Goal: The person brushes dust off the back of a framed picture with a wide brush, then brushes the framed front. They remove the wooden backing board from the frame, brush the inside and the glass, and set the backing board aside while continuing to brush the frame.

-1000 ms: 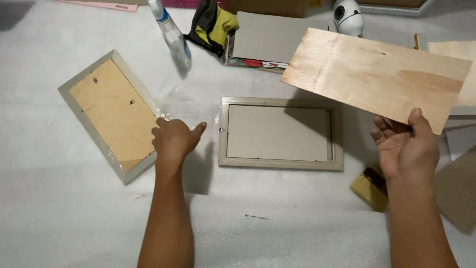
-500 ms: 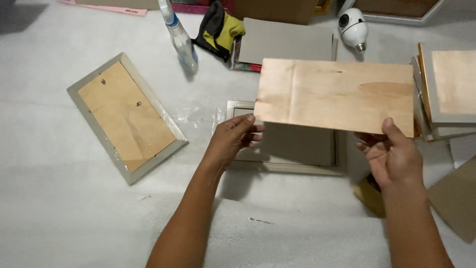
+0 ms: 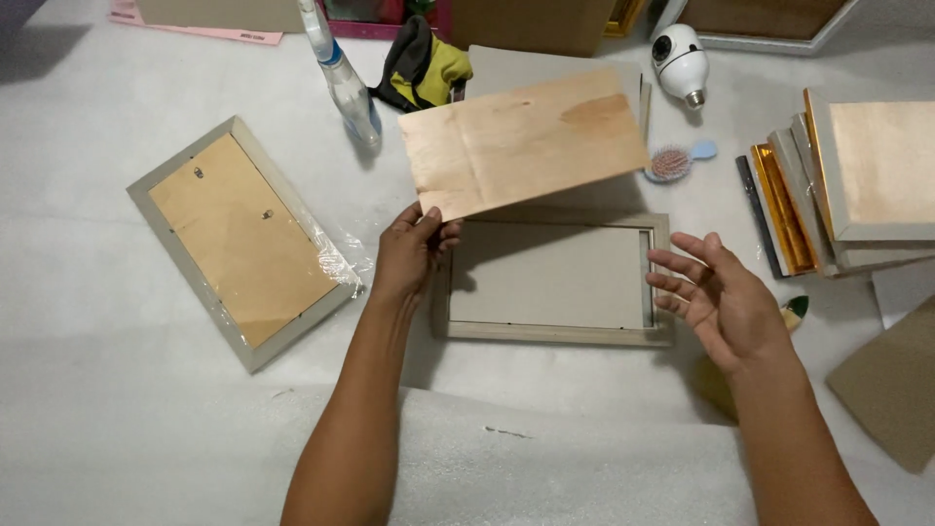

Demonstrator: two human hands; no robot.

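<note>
At the left of the bench (image 3: 88, 429) a finished frame (image 3: 243, 244) lay face down in torn plastic wrap, set aside from the work. The left hand (image 3: 407, 258) pinched the lower left corner of a thin plywood board (image 3: 526, 141), holding it tilted just above the open grey frame (image 3: 555, 333) lying back-up, probably to serve as its backing. The right hand (image 3: 726, 302) hovered open, fingers spread, palm inward, beside the frame's right edge, gripping nothing.

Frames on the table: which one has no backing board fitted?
The grey frame between the hands, under the held plywood board. The left frame already has a brown backing.
</note>
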